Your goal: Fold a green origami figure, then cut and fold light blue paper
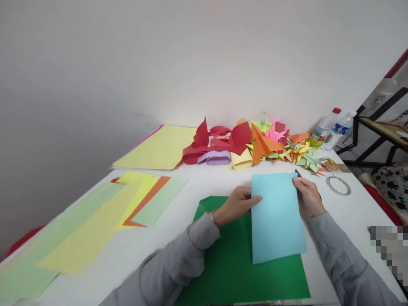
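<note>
A light blue sheet of paper (277,221) is held up between my two hands, above a large green sheet (223,272) on the table. My left hand (237,204) pinches its left edge, thumb in front and fingers mostly hidden behind. At the top right corner, my right hand (307,195) grips the same sheet, with the thumb on its front. A thin dark object (298,173) shows just behind that corner; I cannot make out what it is.
Coloured paper strips (95,229) cover the left side. A yellow sheet stack (156,148), red paper shapes (204,146) and folded paper pieces (263,144) line the wall. A tape roll (338,185) lies right; two bottles (339,129) stand at the back right corner.
</note>
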